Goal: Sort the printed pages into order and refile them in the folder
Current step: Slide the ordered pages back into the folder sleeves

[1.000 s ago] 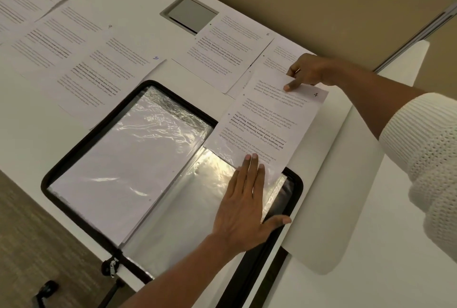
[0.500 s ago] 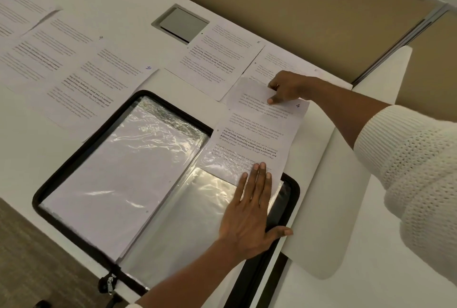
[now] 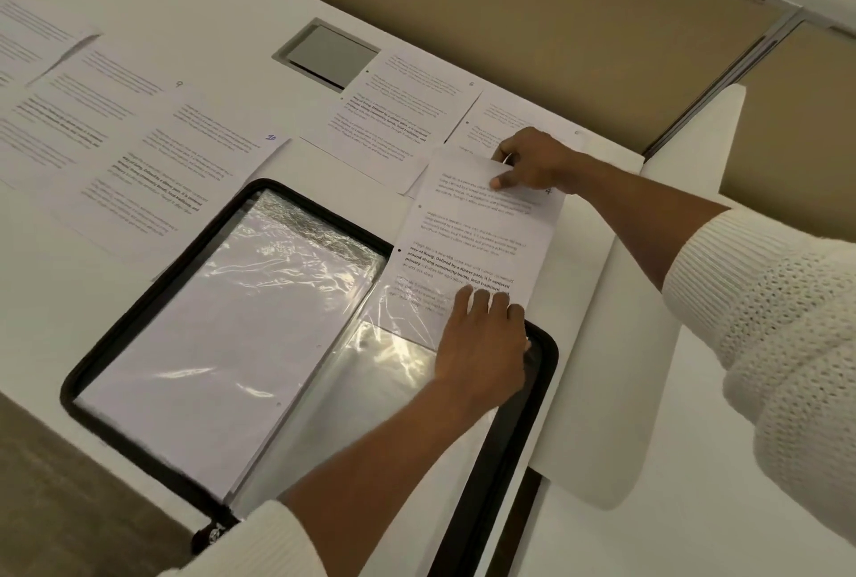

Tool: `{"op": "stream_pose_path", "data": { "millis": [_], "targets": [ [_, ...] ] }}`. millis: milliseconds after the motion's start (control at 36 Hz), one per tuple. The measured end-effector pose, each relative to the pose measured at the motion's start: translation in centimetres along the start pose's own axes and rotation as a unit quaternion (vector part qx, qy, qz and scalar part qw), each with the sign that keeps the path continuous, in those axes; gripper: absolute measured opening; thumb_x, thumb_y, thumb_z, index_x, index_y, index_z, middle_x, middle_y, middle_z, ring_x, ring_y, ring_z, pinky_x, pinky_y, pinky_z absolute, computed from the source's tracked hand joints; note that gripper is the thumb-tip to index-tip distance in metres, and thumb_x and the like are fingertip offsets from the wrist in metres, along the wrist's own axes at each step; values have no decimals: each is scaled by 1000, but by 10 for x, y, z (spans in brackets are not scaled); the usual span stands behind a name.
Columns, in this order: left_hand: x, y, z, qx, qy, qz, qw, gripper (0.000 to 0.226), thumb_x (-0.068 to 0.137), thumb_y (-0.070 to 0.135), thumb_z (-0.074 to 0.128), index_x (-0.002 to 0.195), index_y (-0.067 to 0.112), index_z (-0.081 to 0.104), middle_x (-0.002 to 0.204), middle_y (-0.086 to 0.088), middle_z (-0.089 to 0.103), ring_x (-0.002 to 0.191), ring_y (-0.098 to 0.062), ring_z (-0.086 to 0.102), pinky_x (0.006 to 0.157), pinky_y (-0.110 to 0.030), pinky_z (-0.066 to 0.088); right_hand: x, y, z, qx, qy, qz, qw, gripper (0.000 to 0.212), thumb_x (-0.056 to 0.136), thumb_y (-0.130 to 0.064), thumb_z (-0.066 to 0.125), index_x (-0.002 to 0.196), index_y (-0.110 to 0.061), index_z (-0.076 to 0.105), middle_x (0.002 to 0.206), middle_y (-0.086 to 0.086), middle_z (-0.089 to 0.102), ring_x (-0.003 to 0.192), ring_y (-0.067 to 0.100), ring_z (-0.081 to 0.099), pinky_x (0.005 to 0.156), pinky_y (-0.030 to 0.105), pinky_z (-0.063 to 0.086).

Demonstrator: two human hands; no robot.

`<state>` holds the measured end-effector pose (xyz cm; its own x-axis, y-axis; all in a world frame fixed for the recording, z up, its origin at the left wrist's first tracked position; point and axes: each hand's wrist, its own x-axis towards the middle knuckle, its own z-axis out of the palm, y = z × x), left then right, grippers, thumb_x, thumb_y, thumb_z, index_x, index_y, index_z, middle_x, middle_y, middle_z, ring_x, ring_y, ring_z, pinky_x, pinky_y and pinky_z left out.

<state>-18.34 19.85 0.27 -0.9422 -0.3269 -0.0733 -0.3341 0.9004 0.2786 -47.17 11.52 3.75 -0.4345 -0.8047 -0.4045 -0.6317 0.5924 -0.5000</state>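
Many loose pages point(image 3: 139, 187) lie flat on the white table point(image 3: 46, 289), far off to the left of both hands. One of them has a blue 10 on its corner. Next comes the open black folder point(image 3: 549, 368), with a stack of shiny plastic pockets point(image 3: 222, 326) filling its left half.

The left hand point(image 3: 481, 335) is on the right half of the folder. Its fingers are side by side and bent, and the tips press down where a page point(image 3: 472, 233) goes into a clear pocket point(image 3: 384, 372). I cannot tell if this hand pinches the plastic or only pushes on it.

The page runs from under the left hand up to the right hand point(image 3: 532, 159). Only its bottom end is inside the pocket (the rest sticks out past the folder's edge). It has a 4 on its top corner, just beside the right hand. The right hand pinches the top edge of this page. Two more pages point(image 3: 398, 113) lie just past the right hand, one partly under the held page. A white knit sleeve point(image 3: 778, 321) covers the right arm.
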Motion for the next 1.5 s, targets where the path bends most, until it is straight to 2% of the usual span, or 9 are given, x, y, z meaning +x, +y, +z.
{"op": "stream_pose_path", "data": {
  "millis": [167,306,528,778,917,1000,1194,1389,1500],
  "targets": [
    [30,3,-24,35,-126,-14,991,30,98,38,63,114,14,64,110,-6,71,121,-32,57,116,-48,28,1,-3,0,-6,-2,-12,1000,25,82,-24,90,102,-16,77,104,2,70,91,18,60,81,30,45],
    [45,7,-24,-34,-172,-46,983,19,89,19,70,96,16,53,83,-2,56,102,-27,62,110,-42,34,3,-3,-1,8,-14,-20,1000,23,81,-23,90,100,-19,76,103,3,71,90,18,61,81,31,47],
    [47,6,-4,-134,-73,-109,982,15,92,26,71,104,18,67,96,-1,72,110,-22,56,106,-38,35,5,-7,-1,14,-31,-18,999,27,82,-21,90,106,-14,77,106,8,75,87,19,64,80,32,53],
    [6,-21,11,-117,177,-103,972,25,93,37,76,108,18,69,112,-1,69,113,-23,58,103,-44,47,6,-3,11,-10,-85,21,996,32,81,-28,91,108,-19,76,117,3,70,110,24,63,97,38,52],
    [-37,-52,24,-55,178,-131,974,44,97,50,69,122,15,68,146,-12,60,142,-34,49,119,-56,41,0,0,21,-14,-65,32,997,38,91,-27,82,125,-15,72,131,6,65,118,26,61,102,41,50],
    [-57,-62,29,-52,152,-128,979,59,102,63,54,134,15,64,160,-14,47,154,-35,35,129,-52,20,-4,-2,33,-34,-34,37,998,50,97,-35,74,140,-12,62,142,8,57,128,28,55,103,37,44],
    [-70,-60,32,-43,94,-90,991,90,100,79,35,157,10,45,175,-14,15,164,-29,3,132,-51,3,-19,-3,55,-20,154,32,987,7,99,-19,68,104,-20,72,110,1,69,95,24,64,81,35,48],
    [-84,-55,29,-2,45,-46,998,105,99,83,28,166,3,20,175,-18,-6,162,-33,-12,130,-55,2,-38,-1,44,9,94,36,995,11,95,-14,75,104,-16,78,93,-2,68,79,7,58,80,28,40],
    [-89,-56,32,8,16,-30,999,108,99,84,22,166,1,8,174,-20,-13,161,-34,-16,130,-57,5,-50,-5,49,23,52,41,998,12,93,-14,77,105,-17,78,100,-3,69,82,3,59,79,26,43]
  ]
}}
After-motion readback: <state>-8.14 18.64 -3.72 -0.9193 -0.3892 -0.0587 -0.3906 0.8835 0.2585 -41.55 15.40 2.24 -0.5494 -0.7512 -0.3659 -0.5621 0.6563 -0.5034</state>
